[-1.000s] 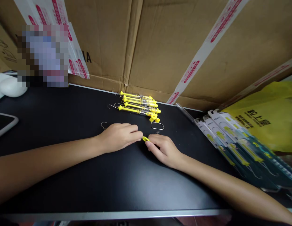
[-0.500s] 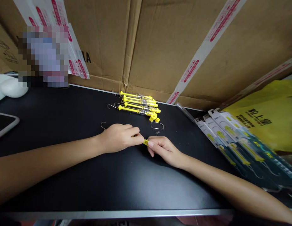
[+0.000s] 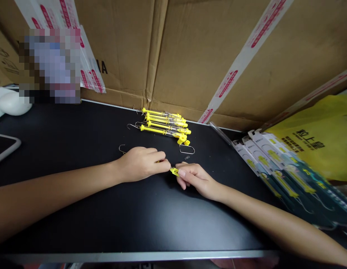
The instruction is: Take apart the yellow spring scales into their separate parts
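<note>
Two hands seem busy fitting parts: I have the right hand (image 3: 197,177) pinching a yellow piece (image 3: 174,171) just right of the left hand (image 3: 141,162), which curls around a mostly hidden part (image 3: 158,161), probably calling for steady alignment next.

Counted one black counter (image 3: 162,220). Tallied at least four hooked yellow tubes (image 3: 153,130) in one row; could not fully separate the overlapping far ones. Logged two loose yellow caps (image 3: 182,139), one bent wire loop (image 3: 187,152) and one small spring (image 3: 187,158). Recorded one small holed yellow piece (image 3: 175,172), plus one wire hook (image 3: 122,145) farther left. Found one clear tube (image 3: 220,134) at the back. Counted at least three printed boxes (image 3: 263,158) at right; could not fix an exact total. Added one yellow bag (image 3: 309,153), one white-edged device (image 3: 5,145) and one rounded white object (image 3: 15,103).
</note>
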`<action>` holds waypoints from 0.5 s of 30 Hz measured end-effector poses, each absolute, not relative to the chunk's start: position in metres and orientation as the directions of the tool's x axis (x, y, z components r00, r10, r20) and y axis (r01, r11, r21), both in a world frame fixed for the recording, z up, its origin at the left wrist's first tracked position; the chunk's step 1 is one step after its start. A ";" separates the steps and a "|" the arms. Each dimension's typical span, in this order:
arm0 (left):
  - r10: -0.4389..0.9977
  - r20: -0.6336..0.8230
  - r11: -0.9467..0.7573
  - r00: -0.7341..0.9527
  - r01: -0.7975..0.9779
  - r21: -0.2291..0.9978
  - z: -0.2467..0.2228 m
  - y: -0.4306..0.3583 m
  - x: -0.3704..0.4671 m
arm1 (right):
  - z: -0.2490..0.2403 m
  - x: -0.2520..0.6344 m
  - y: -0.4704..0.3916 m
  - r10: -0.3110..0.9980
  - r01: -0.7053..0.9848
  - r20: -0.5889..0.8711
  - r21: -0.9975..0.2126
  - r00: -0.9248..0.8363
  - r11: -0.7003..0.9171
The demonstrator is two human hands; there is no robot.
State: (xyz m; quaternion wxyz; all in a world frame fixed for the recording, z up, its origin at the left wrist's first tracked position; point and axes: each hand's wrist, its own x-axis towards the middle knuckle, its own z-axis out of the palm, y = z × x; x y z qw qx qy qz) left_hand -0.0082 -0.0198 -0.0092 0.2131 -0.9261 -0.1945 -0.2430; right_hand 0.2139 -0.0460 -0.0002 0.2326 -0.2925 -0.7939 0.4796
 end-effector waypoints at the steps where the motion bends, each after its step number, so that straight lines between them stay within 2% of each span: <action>1: 0.255 0.535 -0.834 0.806 0.463 -0.300 -0.009 -0.020 -0.008 | 0.000 0.214 -0.046 0.686 0.239 0.085 -0.900 -0.723 0.364; 10: 0.255 0.529 -0.830 0.810 0.463 -0.310 -0.008 -0.021 -0.008 | 0.000 0.217 -0.044 0.667 0.250 0.053 -0.903 -0.743 0.350; 15: 0.333 0.475 -0.832 0.815 0.491 -0.259 -0.006 -0.019 -0.009 | -0.004 0.218 -0.049 0.673 0.206 0.050 -0.932 -0.738 0.297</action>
